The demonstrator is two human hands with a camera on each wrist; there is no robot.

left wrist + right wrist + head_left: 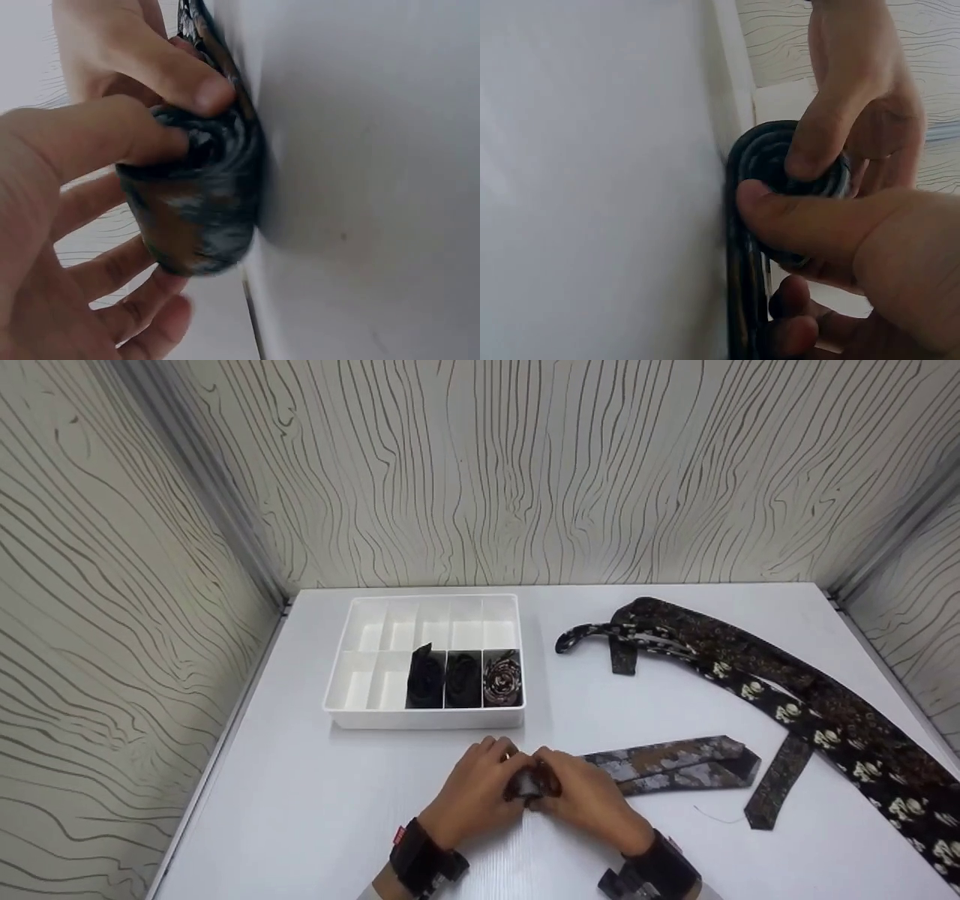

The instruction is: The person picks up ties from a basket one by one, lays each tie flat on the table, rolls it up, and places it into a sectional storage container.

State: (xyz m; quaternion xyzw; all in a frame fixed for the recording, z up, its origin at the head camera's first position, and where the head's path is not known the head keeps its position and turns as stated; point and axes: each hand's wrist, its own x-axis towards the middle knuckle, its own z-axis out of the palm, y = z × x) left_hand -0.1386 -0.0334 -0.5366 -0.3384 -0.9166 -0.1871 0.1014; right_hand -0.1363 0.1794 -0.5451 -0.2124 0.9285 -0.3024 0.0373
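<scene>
A patterned necktie in brown, grey and dark tones is partly rolled up, its flat tail stretching right along the table. My left hand grips the rolled part, thumb pressed on the coil's open end. My right hand holds the same roll from the other side, its thumb on the spiral face. In both wrist views the roll stands on its side against the white table, and the tail runs out flat from it. The roll's centre is hidden beneath the thumbs.
Behind my hands sits a white divided box; three front compartments on its right hold a navy rolled tie, a black one and a patterned one. Farther right lie a floral black tie and a dark brown tie, overlapping.
</scene>
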